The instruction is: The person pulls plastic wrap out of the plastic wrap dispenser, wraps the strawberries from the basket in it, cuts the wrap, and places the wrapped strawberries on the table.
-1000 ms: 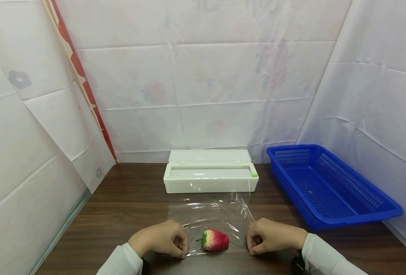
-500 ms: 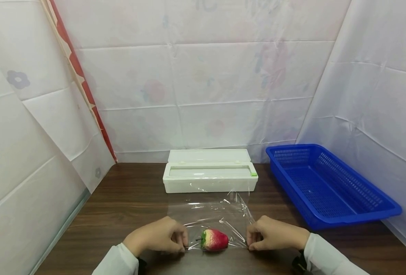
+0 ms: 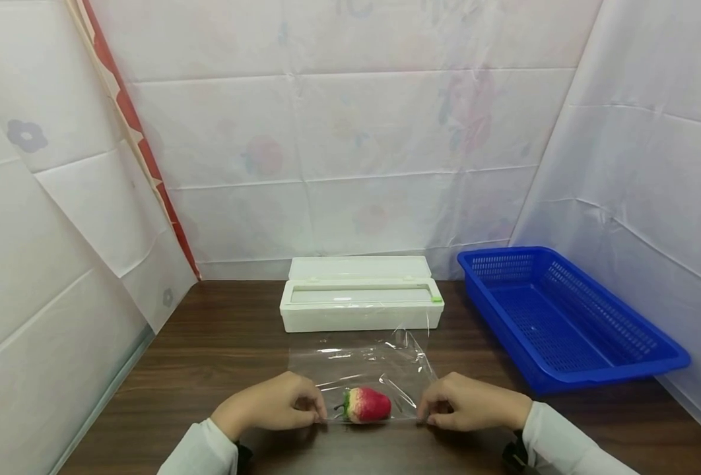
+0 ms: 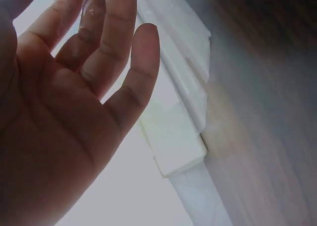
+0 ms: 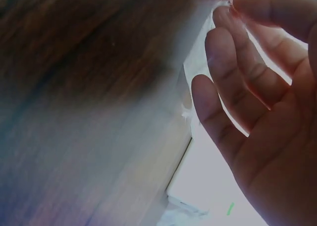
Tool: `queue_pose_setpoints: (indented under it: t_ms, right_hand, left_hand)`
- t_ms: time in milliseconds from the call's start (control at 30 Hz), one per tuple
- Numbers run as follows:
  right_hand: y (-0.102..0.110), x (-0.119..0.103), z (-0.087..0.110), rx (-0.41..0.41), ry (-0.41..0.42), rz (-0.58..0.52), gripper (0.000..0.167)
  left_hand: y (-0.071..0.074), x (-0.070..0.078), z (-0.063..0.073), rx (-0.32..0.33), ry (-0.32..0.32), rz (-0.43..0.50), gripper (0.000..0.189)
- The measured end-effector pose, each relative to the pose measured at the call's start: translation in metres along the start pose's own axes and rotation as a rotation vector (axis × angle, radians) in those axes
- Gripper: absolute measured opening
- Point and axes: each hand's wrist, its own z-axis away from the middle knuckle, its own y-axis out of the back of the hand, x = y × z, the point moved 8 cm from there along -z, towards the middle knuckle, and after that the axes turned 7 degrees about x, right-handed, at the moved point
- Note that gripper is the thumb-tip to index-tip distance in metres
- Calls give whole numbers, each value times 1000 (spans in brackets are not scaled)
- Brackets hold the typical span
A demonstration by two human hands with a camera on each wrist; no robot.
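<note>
A sheet of clear cling film (image 3: 350, 359) stretches over the table from a white cling film dispenser box (image 3: 359, 321) whose lid stands raised. On the film, close to its near edge, lies a red strawberry (image 3: 371, 405), its green leafy end to the left. My left hand (image 3: 276, 404) pinches the near left corner of the film between thumb and fingers. The near right corner is pinched by my right hand (image 3: 472, 404). Both wrist views show the other fingers loosely bent; the left (image 4: 74, 92) and right hand (image 5: 267, 102) pinches are partly cut off there.
A blue plastic basket (image 3: 564, 379) stands on the right side of the dark wooden table (image 3: 220, 330). White patterned sheets (image 3: 350, 132) hang behind and at both sides. A green piece (image 3: 436, 299) sits at the box's right end.
Both hands have moved slightly away from me with the film's near edge, the right one also a little inward. The strawberry has shifted slightly away too.
</note>
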Motion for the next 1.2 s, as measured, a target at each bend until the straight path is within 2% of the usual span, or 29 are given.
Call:
queue_pose_setpoints:
  t_ms: [167, 300, 500, 867, 1200]
  right_hand:
    - [-1, -3, -2, 24, 40, 26, 12]
    - [0, -3, -4, 36, 29, 17, 11]
    - [0, 0, -4, 40, -14, -22, 14]
    - [2, 16, -7, 62, -151, -47, 12]
    - [5, 17, -11, 112, -139, -48, 11]
  left_hand:
    - [-3, -1, -1, 9, -25, 13, 14]
    - [-3, 0, -2, 12, -31, 35, 11]
    - [0, -3, -1, 14, 0, 58, 10]
    - [7, -17, -2, 55, 44, 87, 9]
    - [11, -19, -8, 99, 75, 112, 9]
